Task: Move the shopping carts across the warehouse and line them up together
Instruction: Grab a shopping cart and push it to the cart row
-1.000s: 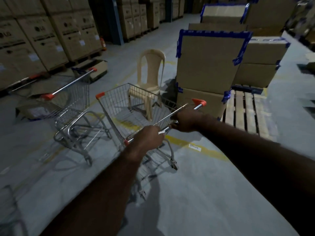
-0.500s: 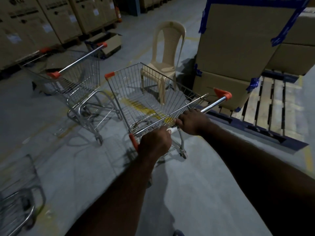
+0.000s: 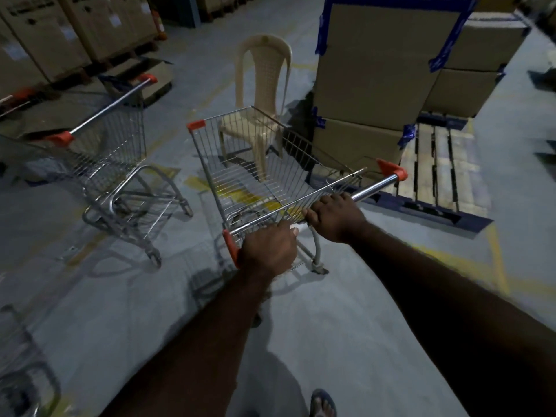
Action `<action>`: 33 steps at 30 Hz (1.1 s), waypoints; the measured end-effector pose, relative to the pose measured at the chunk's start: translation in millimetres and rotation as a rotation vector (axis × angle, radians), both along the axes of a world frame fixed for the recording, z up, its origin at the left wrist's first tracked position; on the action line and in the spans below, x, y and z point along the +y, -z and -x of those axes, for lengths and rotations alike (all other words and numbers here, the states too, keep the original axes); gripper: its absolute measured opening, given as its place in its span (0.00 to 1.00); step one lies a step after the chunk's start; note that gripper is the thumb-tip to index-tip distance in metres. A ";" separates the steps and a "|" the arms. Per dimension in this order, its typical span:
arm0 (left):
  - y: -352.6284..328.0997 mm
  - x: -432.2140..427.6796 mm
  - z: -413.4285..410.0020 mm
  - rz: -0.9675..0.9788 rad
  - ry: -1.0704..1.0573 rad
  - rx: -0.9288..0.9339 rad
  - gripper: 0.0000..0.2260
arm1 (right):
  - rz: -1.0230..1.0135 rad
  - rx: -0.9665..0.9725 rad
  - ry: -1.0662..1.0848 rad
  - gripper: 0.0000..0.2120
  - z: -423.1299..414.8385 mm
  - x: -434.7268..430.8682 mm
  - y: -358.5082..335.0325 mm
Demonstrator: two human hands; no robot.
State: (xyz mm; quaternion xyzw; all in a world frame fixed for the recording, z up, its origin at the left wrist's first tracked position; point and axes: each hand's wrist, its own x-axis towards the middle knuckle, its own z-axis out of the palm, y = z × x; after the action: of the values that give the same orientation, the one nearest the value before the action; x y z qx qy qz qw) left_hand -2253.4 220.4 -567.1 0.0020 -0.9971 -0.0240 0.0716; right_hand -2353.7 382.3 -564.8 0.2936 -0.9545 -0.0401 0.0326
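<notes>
A wire shopping cart with orange corner caps stands right in front of me. My left hand grips the left part of its chrome handle bar. My right hand grips the same bar just to the right of it. A second empty cart stands to the left, its handle pointing up and back. Part of a third cart shows at the bottom left edge.
A beige plastic chair stands just beyond the held cart. Stacked cardboard boxes with blue tape sit on a wooden pallet at right. More boxes line the left wall. My sandalled foot shows at the bottom.
The cart has rolled forward with both hands on its handle, nearer the chair and the pallet. The view has tilted down, and the third cart has come into sight at bottom left.
</notes>
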 end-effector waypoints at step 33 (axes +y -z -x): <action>11.3 -95.9 -46.7 -0.031 0.577 -0.055 0.24 | -0.008 -0.085 -0.033 0.23 -172.6 -8.4 6.3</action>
State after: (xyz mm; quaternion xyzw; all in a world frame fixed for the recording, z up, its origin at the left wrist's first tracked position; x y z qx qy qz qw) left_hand -2206.6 124.5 -578.3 -0.2798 -0.9576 -0.0583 0.0347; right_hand -2181.2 374.0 -571.0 0.3110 -0.9499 -0.0310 -0.0084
